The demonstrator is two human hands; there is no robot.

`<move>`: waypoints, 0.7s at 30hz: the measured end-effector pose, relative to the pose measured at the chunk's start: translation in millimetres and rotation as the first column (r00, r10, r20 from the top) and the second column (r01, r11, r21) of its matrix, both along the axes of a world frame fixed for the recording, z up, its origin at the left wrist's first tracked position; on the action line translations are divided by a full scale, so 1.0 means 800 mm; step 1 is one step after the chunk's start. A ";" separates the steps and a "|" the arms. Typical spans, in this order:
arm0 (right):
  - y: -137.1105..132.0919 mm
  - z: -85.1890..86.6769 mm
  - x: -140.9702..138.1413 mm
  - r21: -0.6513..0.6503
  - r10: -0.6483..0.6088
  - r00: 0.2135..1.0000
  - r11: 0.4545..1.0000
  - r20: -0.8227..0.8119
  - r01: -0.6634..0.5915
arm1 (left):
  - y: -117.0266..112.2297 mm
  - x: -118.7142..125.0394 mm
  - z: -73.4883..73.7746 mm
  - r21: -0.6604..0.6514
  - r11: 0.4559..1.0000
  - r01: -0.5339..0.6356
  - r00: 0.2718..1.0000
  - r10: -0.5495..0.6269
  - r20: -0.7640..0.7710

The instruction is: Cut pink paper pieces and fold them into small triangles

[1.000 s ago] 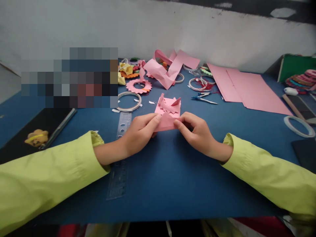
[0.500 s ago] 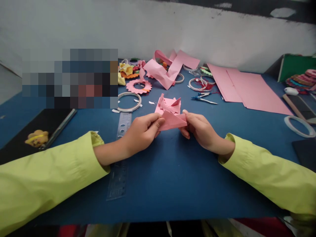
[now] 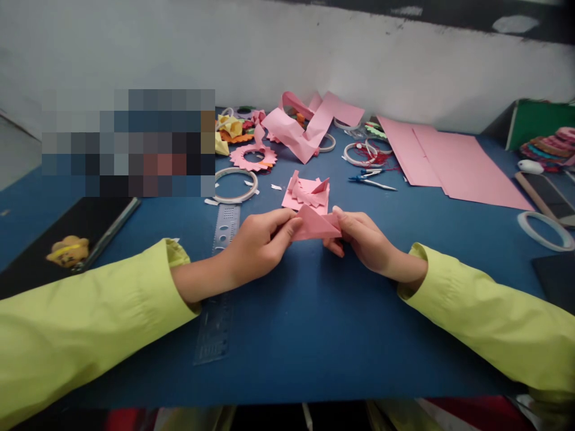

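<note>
Between my hands is a small piece of folded pink paper (image 3: 315, 226), with a slanting flap across its front. My left hand (image 3: 265, 239) pinches its left end between thumb and fingers. At the right end, my right hand (image 3: 363, 236) grips the paper with the thumb on top and the fingers curled below. Just behind it on the blue table lies a small pile of pink folded pieces (image 3: 307, 190), some with points sticking up. The fingertips behind the held paper are partly hidden.
A clear ruler (image 3: 214, 326) lies under my left forearm. Tape rolls (image 3: 236, 184), a compass (image 3: 372, 179), crumpled pink paper (image 3: 300, 129) and flat pink sheets (image 3: 453, 158) are farther back. At left is a black case (image 3: 101, 230) with a bear charm; a phone (image 3: 545, 197) is right.
The folded paper has come slightly lower and toward me, and its flap lies flatter. My right thumb has shifted a little along its right end. The pile behind stays put.
</note>
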State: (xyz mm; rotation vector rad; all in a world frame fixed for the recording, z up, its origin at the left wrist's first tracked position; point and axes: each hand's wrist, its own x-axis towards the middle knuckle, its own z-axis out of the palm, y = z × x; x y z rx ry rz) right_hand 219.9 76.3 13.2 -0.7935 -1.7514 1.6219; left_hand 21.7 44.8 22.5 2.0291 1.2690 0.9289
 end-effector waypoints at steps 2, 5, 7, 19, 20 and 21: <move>0.000 -0.001 0.001 0.014 0.017 1.000 1.000 0.004 -0.017 | 0.000 -0.001 -0.001 0.015 1.000 -0.004 1.000 0.005 -0.012; -0.001 0.000 0.002 0.045 0.047 0.998 0.998 0.030 -0.048 | -0.002 -0.001 -0.002 0.050 0.999 0.007 1.000 -0.005 -0.027; -0.003 0.001 0.002 0.056 0.058 0.997 0.997 0.047 -0.060 | -0.002 -0.001 -0.002 0.070 0.997 0.013 0.999 -0.010 -0.031; -0.012 -0.001 -0.007 0.290 -0.137 0.981 0.952 0.135 0.093 | -0.003 -0.001 0.002 -0.066 0.996 0.059 0.996 -0.054 0.074; -0.011 -0.002 -0.007 0.313 -0.132 0.980 0.946 0.149 0.080 | -0.002 -0.001 0.002 -0.098 0.991 0.094 0.991 -0.083 0.110; -0.011 -0.002 -0.007 0.337 -0.124 0.979 0.939 0.164 0.062 | -0.002 -0.001 0.002 -0.130 0.983 0.131 0.983 -0.112 0.145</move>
